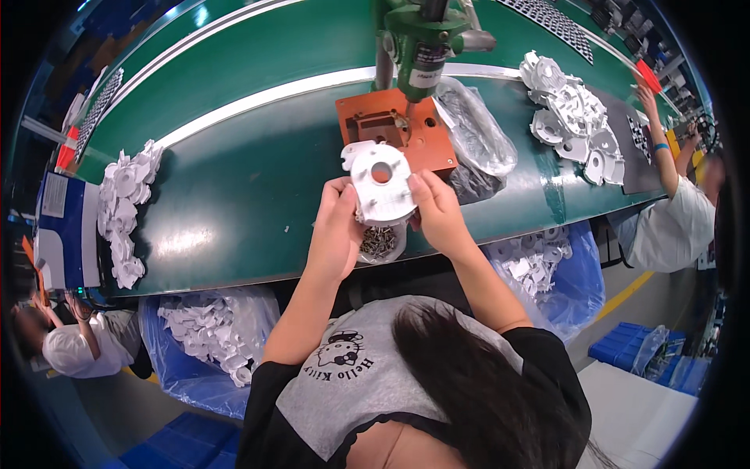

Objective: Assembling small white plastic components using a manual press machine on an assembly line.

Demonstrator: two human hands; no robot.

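Between my two hands is a white plastic housing part (383, 200) with a round hole through it. My left hand (337, 223) grips its left edge, thumb on top. The right edge is pinched by my right hand (441, 213); fingers under the part are hidden. Just beyond it lies an orange fixture block (439, 153) with recesses, partly covered by the part. Over that block stands a green press or driver machine (422, 51), its thin tip pointing down. Below the part sits a small bowl (397, 252) of small metal screws.
White plastic parts are heaped at the table's left (125, 199) and right (574, 109). A clear plastic bag (476, 129) lies right of the fixture. Blue-lined bins of parts (211, 336) (582, 270) flank me below the table edge. Other people work at far left and far right.
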